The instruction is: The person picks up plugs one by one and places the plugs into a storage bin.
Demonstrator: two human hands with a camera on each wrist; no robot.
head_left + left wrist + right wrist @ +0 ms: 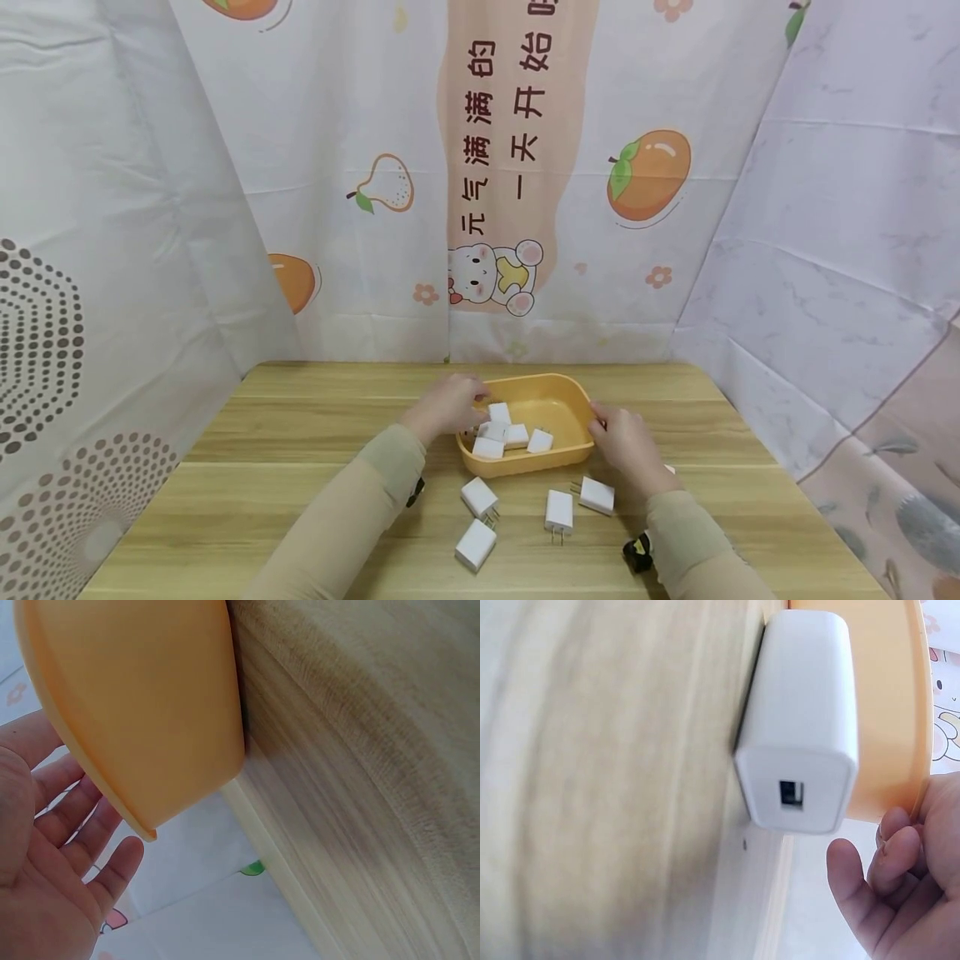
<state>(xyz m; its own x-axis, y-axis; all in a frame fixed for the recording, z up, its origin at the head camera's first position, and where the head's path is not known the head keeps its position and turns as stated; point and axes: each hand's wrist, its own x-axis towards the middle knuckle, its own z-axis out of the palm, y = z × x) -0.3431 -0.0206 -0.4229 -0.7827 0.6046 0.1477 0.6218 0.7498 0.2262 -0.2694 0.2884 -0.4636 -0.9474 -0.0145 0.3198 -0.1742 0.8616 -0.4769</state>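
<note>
The yellow-orange basin [531, 463] sits on the table between the two hands; it looks like moulded plastic, so I judge it light and fairly stiff, smooth enough to slip a little, and unlikely to break; its turned-out rim is the natural hold, one hand at each end, kept level so the load does not slide.

The right hand [624, 435] grips the rim at its end, fingers curled against the edge; the left hand [450, 402] reaches over the opposite end, fingers behind the rim and little finger free, but whether its hidden fingertips pinch anything I cannot tell.

Inside, bunched by the left hand, lie several white chargers [488, 448]; they look hard, light and slick, best taken by the flat sides, clear of the prongs; four loose chargers [558, 511] lie nearer the person than the hands, between the forearms, and a white edge shows beyond the right wrist.

The wood-grain table [322, 417] extends outside both arms; past the hands hangs a fruit-printed curtain [382, 275].
</note>
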